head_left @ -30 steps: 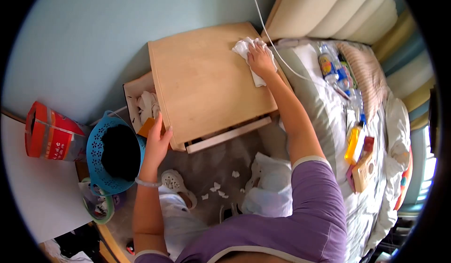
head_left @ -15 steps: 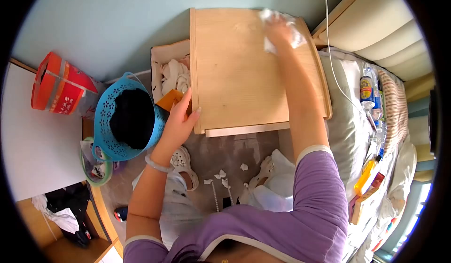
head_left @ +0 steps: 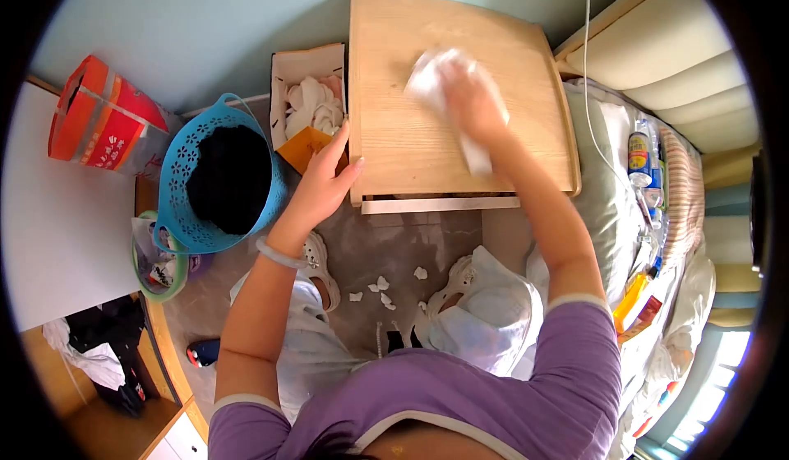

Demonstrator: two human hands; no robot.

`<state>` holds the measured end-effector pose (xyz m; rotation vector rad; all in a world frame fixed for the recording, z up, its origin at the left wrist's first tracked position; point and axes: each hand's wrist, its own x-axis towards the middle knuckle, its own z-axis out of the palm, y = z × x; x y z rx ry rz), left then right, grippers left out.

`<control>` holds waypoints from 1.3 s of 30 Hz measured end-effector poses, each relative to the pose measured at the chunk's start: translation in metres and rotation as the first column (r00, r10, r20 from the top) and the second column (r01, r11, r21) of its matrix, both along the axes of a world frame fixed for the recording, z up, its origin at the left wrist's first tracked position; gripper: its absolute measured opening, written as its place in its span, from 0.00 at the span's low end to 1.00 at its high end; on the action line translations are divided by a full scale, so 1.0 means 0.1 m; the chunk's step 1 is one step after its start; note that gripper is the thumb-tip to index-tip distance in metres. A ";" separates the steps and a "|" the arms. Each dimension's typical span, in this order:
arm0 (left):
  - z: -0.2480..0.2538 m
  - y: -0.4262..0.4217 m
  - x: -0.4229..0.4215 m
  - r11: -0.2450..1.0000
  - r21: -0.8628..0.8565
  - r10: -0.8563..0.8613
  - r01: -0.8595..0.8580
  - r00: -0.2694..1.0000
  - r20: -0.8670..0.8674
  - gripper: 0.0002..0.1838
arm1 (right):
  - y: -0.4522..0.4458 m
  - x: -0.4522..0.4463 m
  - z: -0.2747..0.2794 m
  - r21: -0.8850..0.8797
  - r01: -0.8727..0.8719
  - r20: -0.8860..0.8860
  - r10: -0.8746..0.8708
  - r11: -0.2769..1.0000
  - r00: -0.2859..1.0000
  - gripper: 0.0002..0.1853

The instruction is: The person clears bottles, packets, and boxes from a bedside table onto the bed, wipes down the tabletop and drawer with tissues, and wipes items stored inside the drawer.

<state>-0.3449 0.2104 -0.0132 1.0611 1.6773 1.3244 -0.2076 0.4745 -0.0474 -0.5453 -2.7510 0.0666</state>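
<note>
A light wooden nightstand (head_left: 394, 123) stands against the wall in front of me, with a narrow gap under its top at the front. My right hand (head_left: 472, 102), blurred by motion, presses a white tissue (head_left: 431, 78) on the middle of its top. Part of the tissue trails below the palm towards the front edge. At the front left corner rests my left hand (head_left: 325, 180), with its fingers stretched along the side and its thumb apart near the front edge. Close by the left fingers is an open box (head_left: 308, 61) holding pale crumpled cloth (head_left: 312, 106).
A blue basket (head_left: 173, 180) with dark cloth stands at left, beside a red container (head_left: 107, 123) and a small green-rimmed bin (head_left: 156, 283). White scraps (head_left: 382, 283) lie on the floor near my shoes. At right, bottles (head_left: 639, 160) lie on the bed (head_left: 604, 238); a white cable (head_left: 586, 49) hangs down.
My right hand and the tissue have moved from the far right corner of the top to its middle, left and nearer me. The left hand stays at the front left corner.
</note>
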 end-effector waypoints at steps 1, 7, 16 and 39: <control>-0.03 0.00 -0.01 1.000 0.015 0.005 -0.004 1.000 -0.029 0.31 | 0.21 -0.18 0.14 -0.022 0.105 0.010 -0.105 0.994 0.994 0.22; -0.24 0.02 -0.06 0.999 0.022 0.041 -0.036 0.948 -0.315 0.30 | 0.27 -1.13 0.03 -0.004 0.259 -0.052 -0.259 0.966 0.965 0.22; -0.29 0.04 -0.05 0.997 -0.015 0.065 -0.074 0.942 -0.330 0.32 | -1.30 0.09 0.35 -0.198 -0.223 -0.125 0.201 0.954 0.972 0.21; -0.29 0.01 -0.08 0.998 -0.052 0.012 -0.025 0.971 -0.239 0.33 | -0.84 -0.61 0.23 -0.156 -0.059 -0.185 0.029 0.986 0.982 0.17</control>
